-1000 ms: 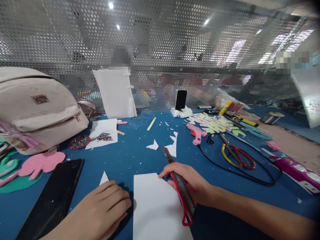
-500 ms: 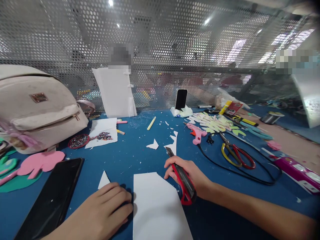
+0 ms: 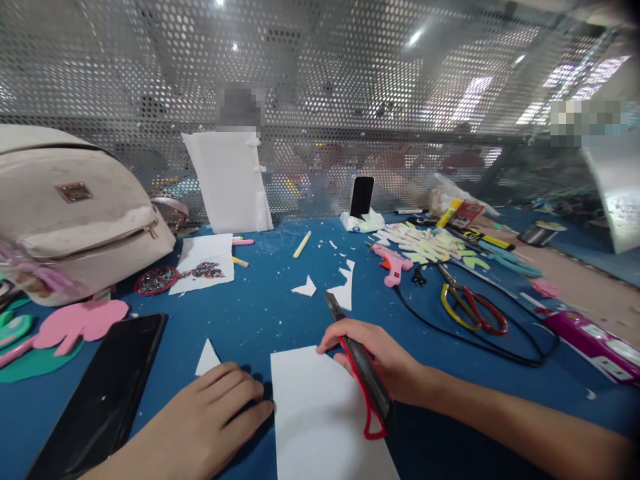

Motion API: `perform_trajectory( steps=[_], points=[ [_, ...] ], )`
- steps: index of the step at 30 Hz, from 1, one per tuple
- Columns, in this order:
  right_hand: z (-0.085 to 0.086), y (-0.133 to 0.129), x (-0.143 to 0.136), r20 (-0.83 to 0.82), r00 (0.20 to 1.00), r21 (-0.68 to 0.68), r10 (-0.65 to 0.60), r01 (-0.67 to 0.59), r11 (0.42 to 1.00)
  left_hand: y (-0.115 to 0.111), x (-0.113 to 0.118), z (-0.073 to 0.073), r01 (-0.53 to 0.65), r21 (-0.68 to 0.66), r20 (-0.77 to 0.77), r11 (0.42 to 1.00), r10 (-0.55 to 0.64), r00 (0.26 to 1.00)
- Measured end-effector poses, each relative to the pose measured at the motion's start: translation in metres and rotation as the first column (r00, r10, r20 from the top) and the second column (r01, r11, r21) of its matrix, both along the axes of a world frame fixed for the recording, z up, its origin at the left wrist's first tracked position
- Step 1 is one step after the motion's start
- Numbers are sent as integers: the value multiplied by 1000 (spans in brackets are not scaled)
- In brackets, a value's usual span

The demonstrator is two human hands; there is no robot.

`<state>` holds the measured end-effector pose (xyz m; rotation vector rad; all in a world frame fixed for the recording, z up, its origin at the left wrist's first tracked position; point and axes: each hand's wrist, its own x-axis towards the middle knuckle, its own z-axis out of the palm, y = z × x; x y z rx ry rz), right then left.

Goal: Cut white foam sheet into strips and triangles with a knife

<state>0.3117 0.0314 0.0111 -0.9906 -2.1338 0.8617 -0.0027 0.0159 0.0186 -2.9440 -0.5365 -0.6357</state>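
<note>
My right hand [image 3: 375, 353] is wrapped round a red and black utility knife [image 3: 364, 367], its blade pointing away from me. The fingers holding it are at the upper right edge of a white sheet [image 3: 315, 407], whose top right corner is cut off at a slant. My left hand [image 3: 215, 413] rests palm down on the table, fingers loosely bent and fingertips at the sheet's left edge; its thumb is hidden. Just beyond it is a small white triangle offcut [image 3: 207, 359]. White scraps [image 3: 344, 290] lie ahead of the knife.
A black phone [image 3: 100, 400] and beige backpack [image 3: 75, 213] are on the left. To the right lie a pink glue gun [image 3: 393, 263] with a looping cord, scissors [image 3: 470, 308] and a purple device [image 3: 595, 340]. A perforated metal screen [image 3: 310, 80] stands behind.
My right hand and the knife have shifted slightly left, over the sheet's cut corner. The sheet has moved a little to the right. My left hand's fingertips reach slightly further right.
</note>
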Motion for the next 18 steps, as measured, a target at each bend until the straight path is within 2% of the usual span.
perform_trajectory(
  steps=[4,8,12,15,18],
  points=[
    [-5,2,2,-18,998,-80,-54,52,995,-4,1,-7,-24,-2,36,1000,24,999],
    [-11,2,1,-54,995,-141,-79,70,987,-18,8,-15,-34,-45,107,998,39,993],
    [-10,1,0,-53,996,-149,-71,62,987,-32,16,-25,-78,-106,-15,991,76,997],
    [-10,0,2,-75,995,-151,-72,60,987,-25,15,-29,-95,-204,-26,974,92,995],
    [-13,1,7,-150,984,-223,-100,65,973,-5,5,-22,-156,-233,-41,960,151,988]
  ],
)
